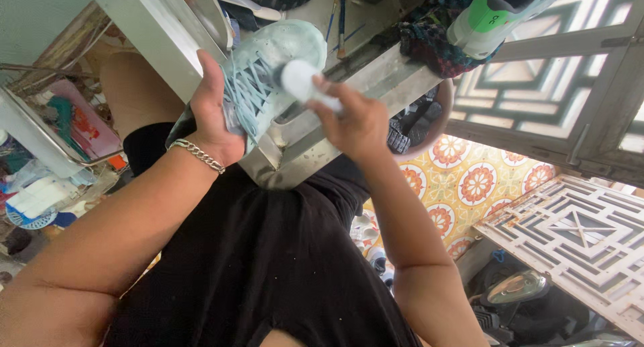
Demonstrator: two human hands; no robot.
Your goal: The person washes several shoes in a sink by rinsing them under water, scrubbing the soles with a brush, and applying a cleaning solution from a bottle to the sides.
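My left hand [213, 116] grips a pale blue-green sneaker [282, 52] from the side, laces facing me, held just above the edge of a metal table [154, 32]. A silver chain bracelet circles that wrist. My right hand [355, 122] is closed around the handle of a white brush or applicator [298, 79], whose round white head rests against the sneaker's laced upper. My lap in black clothing fills the lower middle of the view.
On the table lie thin paint brushes [341, 18], a dark knitted cloth [436, 32] and a white sneaker with a green tab [493, 15]. A bowl [429, 119] hangs at the table edge. Patterned floor tiles [469, 183] and a metal lattice gate [570, 226] lie right; cluttered shelves stand left.
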